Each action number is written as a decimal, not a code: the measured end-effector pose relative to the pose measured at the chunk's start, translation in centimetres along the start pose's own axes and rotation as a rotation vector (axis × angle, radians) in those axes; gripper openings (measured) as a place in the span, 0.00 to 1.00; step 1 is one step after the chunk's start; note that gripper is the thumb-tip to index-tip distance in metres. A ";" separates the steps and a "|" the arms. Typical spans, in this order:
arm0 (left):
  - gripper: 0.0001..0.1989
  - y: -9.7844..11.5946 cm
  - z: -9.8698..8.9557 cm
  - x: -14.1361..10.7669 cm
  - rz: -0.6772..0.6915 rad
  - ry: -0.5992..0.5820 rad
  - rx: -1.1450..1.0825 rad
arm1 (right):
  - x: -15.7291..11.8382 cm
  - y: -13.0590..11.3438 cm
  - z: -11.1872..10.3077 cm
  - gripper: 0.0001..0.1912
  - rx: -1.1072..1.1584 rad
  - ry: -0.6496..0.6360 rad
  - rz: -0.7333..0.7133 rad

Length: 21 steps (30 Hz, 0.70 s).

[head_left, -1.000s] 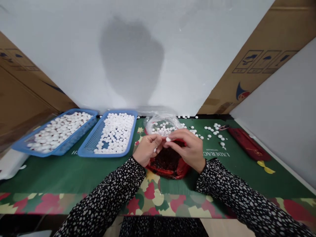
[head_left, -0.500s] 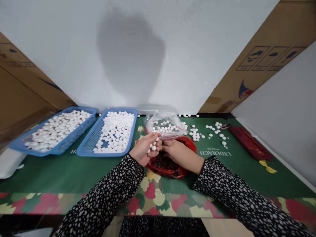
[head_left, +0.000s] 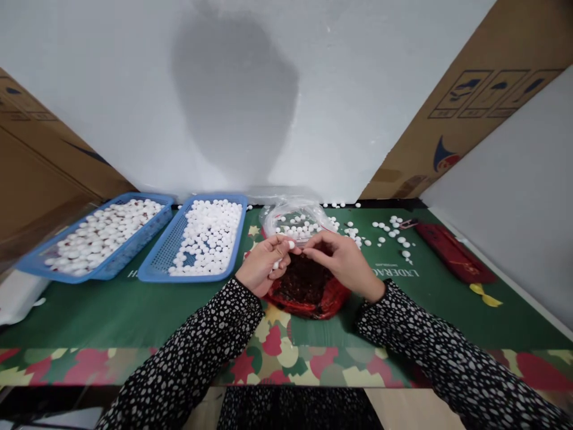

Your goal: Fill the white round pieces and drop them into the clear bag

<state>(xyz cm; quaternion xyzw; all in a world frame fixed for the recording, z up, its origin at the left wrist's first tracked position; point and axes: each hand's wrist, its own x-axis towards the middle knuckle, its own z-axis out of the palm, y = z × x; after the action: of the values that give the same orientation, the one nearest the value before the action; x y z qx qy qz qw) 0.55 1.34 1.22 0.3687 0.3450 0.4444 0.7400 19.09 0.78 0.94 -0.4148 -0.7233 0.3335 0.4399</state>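
My left hand [head_left: 267, 263] is closed around small white balls [head_left: 291, 244], one poking out by the thumb tip and another between the curled fingers. To its right, my right hand [head_left: 344, 263] has thumb and forefinger pinched; whatever they hold is too small to make out. Both hands are above a red plastic bag [head_left: 333, 306] that lies open, with a dark brown crumbly mass [head_left: 304, 286] inside. Just behind the hands sits a clear zip bag [head_left: 295, 209] with more white balls in it.
Two blue baskets stand at left: the nearer basket [head_left: 147, 269] holds plain white balls, the outer basket [head_left: 168, 216] white balls with reddish-brown spots. Loose white balls [head_left: 394, 221] lie to the right, by a dark red pouch [head_left: 454, 254] and yellow ribbon [head_left: 486, 295]. Cardboard and white panels surround the table.
My right hand has lifted out of the red bag and drawn slightly right, so the dark contents show. My left hand has turned, bringing one white ball up to the thumb tip.
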 end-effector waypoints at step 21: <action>0.19 0.2 0.1 0.0 0.081 0.088 0.061 | 0.5 -0.4 -0.2 0.04 0.338 0.090 0.085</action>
<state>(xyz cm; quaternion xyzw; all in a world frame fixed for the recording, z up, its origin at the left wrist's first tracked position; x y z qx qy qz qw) 0.55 1.44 1.43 0.3848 0.3752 0.4790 0.6940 18.99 1.11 1.55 -0.3798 -0.6182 0.4497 0.5209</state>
